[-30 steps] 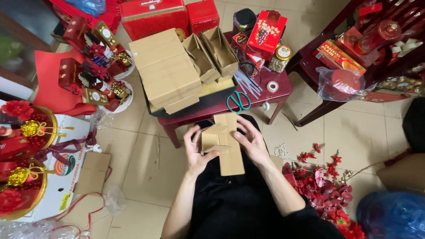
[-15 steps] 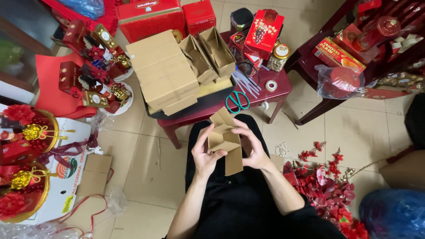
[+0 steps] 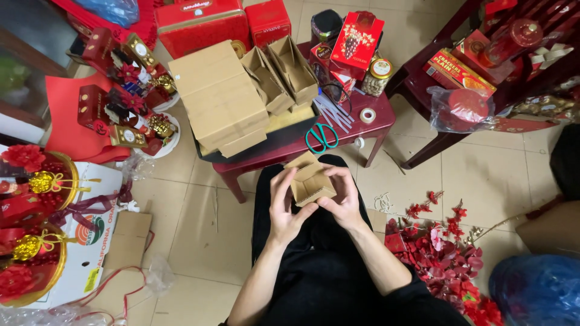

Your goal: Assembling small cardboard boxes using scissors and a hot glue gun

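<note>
A small brown cardboard box (image 3: 310, 181), folded into an open shape, sits between both my hands above my lap. My left hand (image 3: 284, 202) grips its left side with the fingers bent over the edge. My right hand (image 3: 342, 196) holds its right side and bottom. Just beyond it stands a low dark red table (image 3: 368, 130) with a stack of closed cardboard boxes (image 3: 220, 99), two open cardboard boxes (image 3: 281, 72), green-handled scissors (image 3: 322, 137) and a roll of tape (image 3: 367, 115).
Red gift boxes (image 3: 202, 21) and a jar (image 3: 379, 75) crowd the table's far side. Decorated gift baskets (image 3: 33, 235) and bottles (image 3: 130, 118) lie on the floor at left. Red artificial flowers (image 3: 444, 256) lie at right, beside a red chair (image 3: 477, 78) and a blue bag (image 3: 534, 290).
The flat cardboard piece held upright between my hands has been folded into a small open box. Both hands closed in around it.
</note>
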